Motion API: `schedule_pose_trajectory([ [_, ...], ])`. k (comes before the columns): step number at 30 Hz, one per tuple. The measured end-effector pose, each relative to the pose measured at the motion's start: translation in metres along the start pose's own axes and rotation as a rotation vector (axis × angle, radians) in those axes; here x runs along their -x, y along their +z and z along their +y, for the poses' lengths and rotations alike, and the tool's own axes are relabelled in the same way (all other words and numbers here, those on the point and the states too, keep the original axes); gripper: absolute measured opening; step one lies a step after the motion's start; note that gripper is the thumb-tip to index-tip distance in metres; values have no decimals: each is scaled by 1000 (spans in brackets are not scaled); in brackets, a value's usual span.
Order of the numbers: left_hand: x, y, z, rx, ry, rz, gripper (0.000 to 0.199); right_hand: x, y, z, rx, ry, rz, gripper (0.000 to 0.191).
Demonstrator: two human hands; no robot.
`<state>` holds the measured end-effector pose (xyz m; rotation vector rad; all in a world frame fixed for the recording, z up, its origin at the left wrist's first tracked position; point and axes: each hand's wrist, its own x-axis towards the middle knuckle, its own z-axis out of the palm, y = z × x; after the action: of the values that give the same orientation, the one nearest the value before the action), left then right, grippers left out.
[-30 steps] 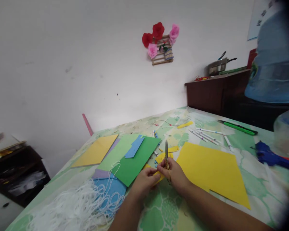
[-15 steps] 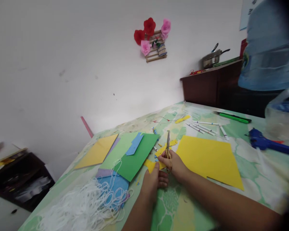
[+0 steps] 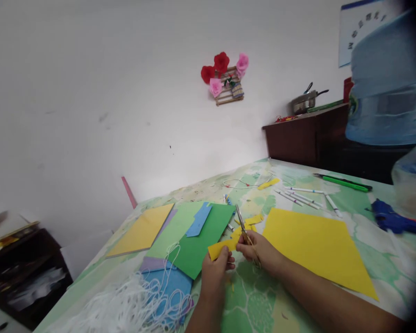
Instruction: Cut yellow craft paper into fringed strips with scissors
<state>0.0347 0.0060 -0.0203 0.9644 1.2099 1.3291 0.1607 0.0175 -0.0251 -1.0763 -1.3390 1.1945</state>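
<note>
Near the middle of the table, my left hand pinches a small yellow piece between thumb and fingers. Just right of it, my right hand is closed around gold-handled scissors, whose blades point up and away. My right fingertips are close to the right end of the yellow piece; whether they touch it I cannot tell. Beyond the hands lie yellow scraps. A large yellow sheet is to the right, partly under my right forearm. Green sheets with a blue piece lie to the left.
Tangled white string covers the near left, over a blue sheet. An orange-yellow board is behind it. White markers, a green cutter, a blue glue gun and a plastic container are at the right.
The view has tilted up, so things sit lower. The yellow piece in my left hand has turned and shows more of its length. The scissors now lean left, with their handles swung right.
</note>
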Motion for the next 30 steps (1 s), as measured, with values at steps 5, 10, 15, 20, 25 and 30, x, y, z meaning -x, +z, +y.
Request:
schedule_pose_trajectory([
  [5, 8, 3, 0, 181, -31, -85, 27, 5, 6, -4, -7, -33, -89, 12],
  [10, 13, 3, 3, 495, -168, -227, 22, 4, 4, -2, -94, -9, -32, 11],
  [15, 19, 5, 4, 555, -209, -279, 21, 6, 3, -5, -206, 11, -115, 7],
  [20, 21, 11, -1, 429, -145, -256, 20, 7, 4, -8, -104, 65, -225, 6],
  [25, 15, 8, 3, 333, -88, -52, 17, 7, 1, -6, 55, 4, -84, 21],
  [30, 12, 2, 19, 475, -32, 146, 3, 16, 6, -5, 493, -179, 17, 31],
])
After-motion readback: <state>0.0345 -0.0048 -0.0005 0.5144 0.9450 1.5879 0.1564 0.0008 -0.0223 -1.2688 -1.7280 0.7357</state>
